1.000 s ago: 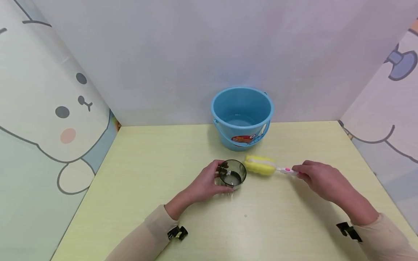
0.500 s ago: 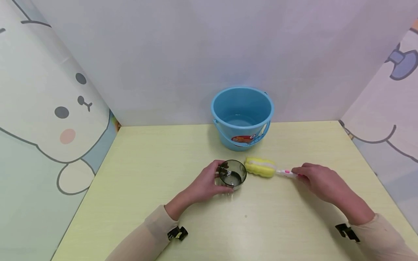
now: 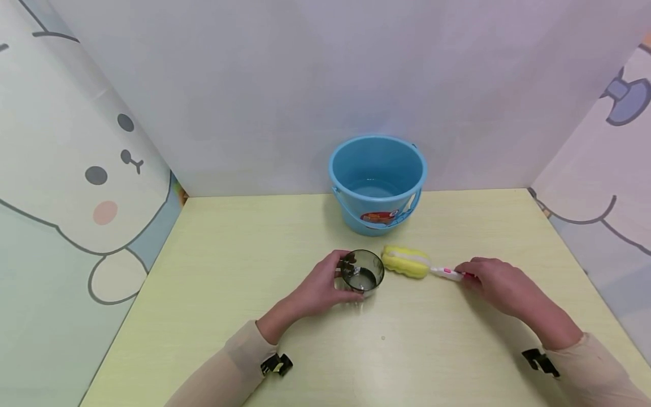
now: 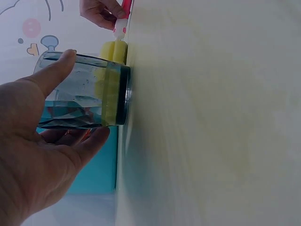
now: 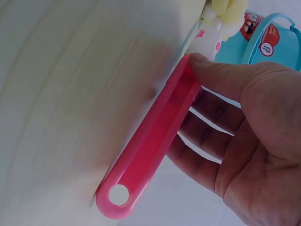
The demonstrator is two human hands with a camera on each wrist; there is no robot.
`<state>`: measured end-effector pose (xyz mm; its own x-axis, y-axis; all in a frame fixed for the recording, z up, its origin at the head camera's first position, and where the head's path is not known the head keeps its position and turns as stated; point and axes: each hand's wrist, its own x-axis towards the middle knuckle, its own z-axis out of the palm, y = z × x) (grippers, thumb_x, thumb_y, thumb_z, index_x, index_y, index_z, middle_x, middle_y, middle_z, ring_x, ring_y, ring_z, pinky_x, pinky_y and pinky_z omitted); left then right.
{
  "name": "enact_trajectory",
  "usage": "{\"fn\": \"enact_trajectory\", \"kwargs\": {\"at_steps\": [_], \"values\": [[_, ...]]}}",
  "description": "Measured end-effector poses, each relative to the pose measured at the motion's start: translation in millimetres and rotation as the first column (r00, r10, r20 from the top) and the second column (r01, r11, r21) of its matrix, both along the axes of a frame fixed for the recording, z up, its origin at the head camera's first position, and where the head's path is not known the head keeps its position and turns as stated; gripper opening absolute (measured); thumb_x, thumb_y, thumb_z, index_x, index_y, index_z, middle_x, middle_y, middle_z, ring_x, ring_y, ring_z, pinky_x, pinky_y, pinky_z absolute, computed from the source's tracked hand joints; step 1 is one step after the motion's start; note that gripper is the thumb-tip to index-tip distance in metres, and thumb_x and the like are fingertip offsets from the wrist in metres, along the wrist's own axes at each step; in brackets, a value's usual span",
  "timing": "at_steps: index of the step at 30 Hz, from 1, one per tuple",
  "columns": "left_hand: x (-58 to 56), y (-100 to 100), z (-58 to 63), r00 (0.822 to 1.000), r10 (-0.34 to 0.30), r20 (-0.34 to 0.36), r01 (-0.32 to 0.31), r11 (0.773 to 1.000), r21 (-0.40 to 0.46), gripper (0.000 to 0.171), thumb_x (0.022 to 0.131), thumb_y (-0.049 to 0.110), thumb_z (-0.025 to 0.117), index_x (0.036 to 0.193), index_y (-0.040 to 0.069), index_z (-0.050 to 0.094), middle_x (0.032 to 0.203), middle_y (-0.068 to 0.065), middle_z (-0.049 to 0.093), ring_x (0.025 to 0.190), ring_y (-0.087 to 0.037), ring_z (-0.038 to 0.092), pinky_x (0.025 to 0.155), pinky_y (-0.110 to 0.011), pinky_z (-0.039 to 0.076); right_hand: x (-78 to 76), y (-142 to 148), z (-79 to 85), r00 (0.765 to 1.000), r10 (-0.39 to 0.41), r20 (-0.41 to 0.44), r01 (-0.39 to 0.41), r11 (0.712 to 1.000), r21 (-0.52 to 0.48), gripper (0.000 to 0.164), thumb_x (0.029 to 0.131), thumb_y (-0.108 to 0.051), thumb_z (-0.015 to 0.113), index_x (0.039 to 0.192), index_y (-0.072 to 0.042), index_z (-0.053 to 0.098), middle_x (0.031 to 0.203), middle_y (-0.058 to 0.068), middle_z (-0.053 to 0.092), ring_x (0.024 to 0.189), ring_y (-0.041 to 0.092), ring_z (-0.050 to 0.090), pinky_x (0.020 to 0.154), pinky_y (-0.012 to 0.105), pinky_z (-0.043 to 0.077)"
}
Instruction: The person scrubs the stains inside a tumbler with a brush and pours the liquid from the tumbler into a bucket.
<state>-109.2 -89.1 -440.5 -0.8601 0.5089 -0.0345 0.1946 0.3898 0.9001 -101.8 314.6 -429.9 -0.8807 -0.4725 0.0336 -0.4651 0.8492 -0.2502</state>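
Watching remotely, I count one blue bucket (image 3: 377, 169), one upright glass (image 3: 364, 279) in front of the bucket, gripped by the left hand (image 3: 320, 287), and one yellow sponge brush (image 3: 407, 262) to the bucket's front right, its one handle (image 5: 153, 139) pinched by the right hand (image 3: 500, 287).

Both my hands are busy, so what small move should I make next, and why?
Perhaps curl your right hand closer round the pink handle of the yellow sponge brush: gaps show between your fingers, and your thumb sits near its white neck. Your left hand holds the tinted glass cup, so the brush grip seems looser.
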Motion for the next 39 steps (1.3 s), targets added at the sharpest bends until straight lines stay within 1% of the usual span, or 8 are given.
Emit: {"fn": "enact_trajectory", "kwargs": {"at_steps": [6, 10, 14, 18, 23, 30, 34, 39], "values": [[0.8, 0, 1.1, 1.0, -0.004, -0.006, 0.004, 1.0, 0.007, 0.085, 0.083, 0.021, 0.095, 0.149, 0.005, 0.045, 0.145, -0.009, 0.055, 0.133, -0.028, 0.058, 0.11, -0.038, 0.052, -2.1, 0, 2.4, 0.999, 0.003, 0.035, -0.002, 1.0, -0.005, 0.024, 0.086, -0.003, 0.086, 0.109, -0.008, 0.079, 0.087, -0.009, 0.066, 0.072, 0.008, 0.052, 0.063, 0.031, 0.052], [1.0, -1, 1.1, 1.0, -0.001, 0.0, 0.001, 1.0, -0.003, 0.085, 0.083, 0.022, 0.095, 0.15, 0.005, 0.045, 0.144, -0.009, 0.055, 0.133, -0.029, 0.058, 0.11, -0.038, 0.052, -4.9, -1, 6.8, 0.996, -0.015, 0.083, 0.017, 0.999, -0.031, 0.029, 0.087, -0.002, 0.085, 0.114, -0.005, 0.077, 0.089, -0.007, 0.067, 0.075, 0.01, 0.057, 0.065, 0.033, 0.054], [1.3, -1, 1.6, 1.0, 0.001, 0.015, -0.001, 1.0, 0.002, 0.085, 0.083, 0.022, 0.095, 0.15, 0.005, 0.044, 0.145, -0.009, 0.055, 0.133, -0.029, 0.058, 0.11, -0.037, 0.052, -8.8, -2, 15.9, 0.993, -0.039, 0.114, 0.046, 0.997, -0.06, 0.036, 0.089, -0.009, 0.086, 0.122, -0.003, 0.074, 0.099, 0.001, 0.072, 0.084, 0.017, 0.066, 0.071, 0.04, 0.059], [1.2, -1, 1.5, 1.0, -0.004, 0.001, 0.004, 1.0, 0.002, 0.085, 0.083, 0.022, 0.095, 0.149, 0.005, 0.045, 0.145, -0.008, 0.055, 0.132, -0.028, 0.059, 0.11, -0.037, 0.052, -14.0, -5, 29.2, 0.995, -0.047, 0.09, 0.054, 0.995, -0.078, 0.041, 0.09, -0.015, 0.086, 0.126, 0.0, 0.072, 0.106, 0.008, 0.073, 0.088, 0.022, 0.068, 0.074, 0.044, 0.06], [0.4, 0, -0.5, 0.999, -0.004, -0.037, 0.003, 1.0, -0.022, 0.085, 0.082, 0.023, 0.096, 0.149, 0.007, 0.046, 0.144, -0.006, 0.057, 0.132, -0.023, 0.058, 0.11, -0.036, 0.052, -23.1, -8, 48.2, 0.998, -0.06, 0.011, 0.061, 0.988, -0.141, 0.041, 0.093, -0.013, 0.084, 0.129, -0.001, 0.071, 0.106, 0.005, 0.073, 0.088, 0.019, 0.068, 0.073, 0.039, 0.062], [0.3, 0, -1.3, 0.999, 0.0, -0.043, -0.001, 1.0, -0.023, 0.085, 0.082, 0.023, 0.096, 0.148, 0.007, 0.046, 0.143, -0.006, 0.057, 0.131, -0.022, 0.059, 0.11, -0.036, 0.052, -37.5, -13, 71.6, 0.993, -0.092, -0.068, 0.073, 0.968, -0.242, 0.04, 0.097, -0.014, 0.081, 0.134, -0.004, 0.07, 0.105, 0.002, 0.074, 0.091, 0.022, 0.072, 0.073, 0.029, 0.062], [0.4, -1, -2.2, 0.999, 0.001, -0.043, -0.002, 1.0, -0.023, 0.085, 0.082, 0.024, 0.096, 0.149, 0.008, 0.046, 0.143, -0.006, 0.056, 0.131, -0.023, 0.059, 0.11, -0.036, 0.052, -47.2, -17, 83.7, 0.99, -0.134, -0.044, 0.116, 0.952, -0.283, 0.04, 0.1, -0.018, 0.077, 0.137, -0.005, 0.068, 0.108, 0.007, 0.075, 0.095, 0.03, 0.073, 0.07, 0.025, 0.059], [-0.3, -1, -3.8, 0.999, -0.001, -0.048, 0.0, 1.0, -0.021, 0.085, 0.082, 0.026, 0.096, 0.149, 0.008, 0.046, 0.144, -0.005, 0.056, 0.131, -0.022, 0.058, 0.11, -0.037, 0.052, -61.0, -24, 97.5, 0.979, -0.201, 0.04, 0.203, 0.923, -0.327, 0.042, 0.104, -0.022, 0.073, 0.142, -0.007, 0.064, 0.114, 0.013, 0.073, 0.097, 0.034, 0.073, 0.065, 0.026, 0.057]]}}
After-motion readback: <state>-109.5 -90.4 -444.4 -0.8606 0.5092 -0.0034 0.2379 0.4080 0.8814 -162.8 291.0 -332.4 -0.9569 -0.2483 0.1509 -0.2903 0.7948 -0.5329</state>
